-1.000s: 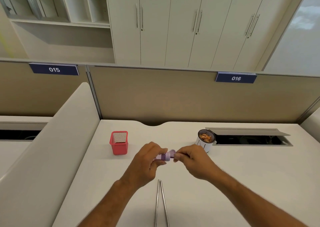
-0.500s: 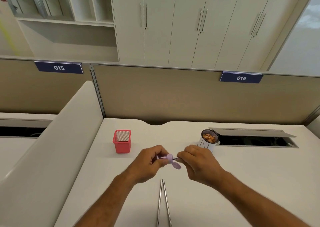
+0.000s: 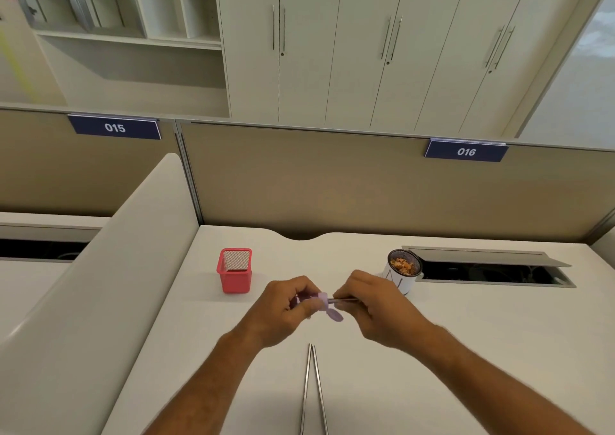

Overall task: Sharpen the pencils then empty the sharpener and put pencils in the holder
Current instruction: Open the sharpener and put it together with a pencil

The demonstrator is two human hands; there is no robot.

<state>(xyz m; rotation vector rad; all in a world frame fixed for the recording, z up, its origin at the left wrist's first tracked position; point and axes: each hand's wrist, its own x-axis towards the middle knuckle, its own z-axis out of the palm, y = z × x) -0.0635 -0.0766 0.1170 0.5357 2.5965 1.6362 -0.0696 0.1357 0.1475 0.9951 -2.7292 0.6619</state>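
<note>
Frame centre, above the white desk (image 3: 482, 328): left hand (image 3: 283, 308) curls its fingers round the lilac sharpener (image 3: 321, 301), right hand (image 3: 372, 305) pinches a grey pencil (image 3: 344, 300) with its tip at the sharpener mouth; fingers hide most of both, and two more pencils (image 3: 312, 388) run off the bottom edge.

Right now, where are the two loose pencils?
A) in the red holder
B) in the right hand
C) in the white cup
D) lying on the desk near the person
D: the two loose pencils lie side by side on the desk, nearer the person than both hands.
</note>
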